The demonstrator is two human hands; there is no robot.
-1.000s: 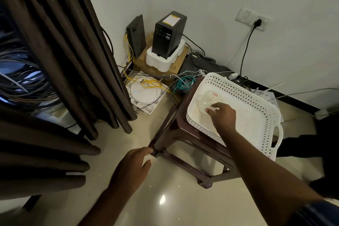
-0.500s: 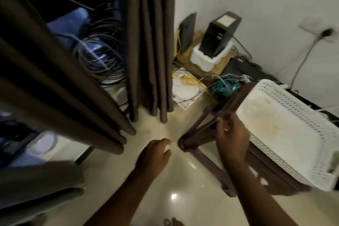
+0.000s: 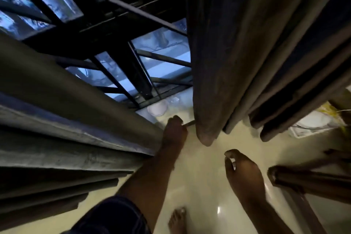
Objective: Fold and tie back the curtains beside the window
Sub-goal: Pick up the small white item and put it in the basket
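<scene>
A person's left hand (image 3: pixel 175 131) pinches a thin grey strip (image 3: pixel 190 124) at the hem of the dark brown pleated curtain (image 3: pixel 237 53) hanging right of the black-barred window (image 3: pixel 123 24). A second grey-brown pleated curtain (image 3: pixel 66 119) hangs opposite. The right hand (image 3: pixel 244 174) hovers over the glossy cream floor (image 3: pixel 205 192), fingers curled; whether it holds anything is unclear.

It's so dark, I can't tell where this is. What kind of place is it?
Probably a room in a home. Long curtains hang down to a shiny floor, and a barred window shows between them.
</scene>
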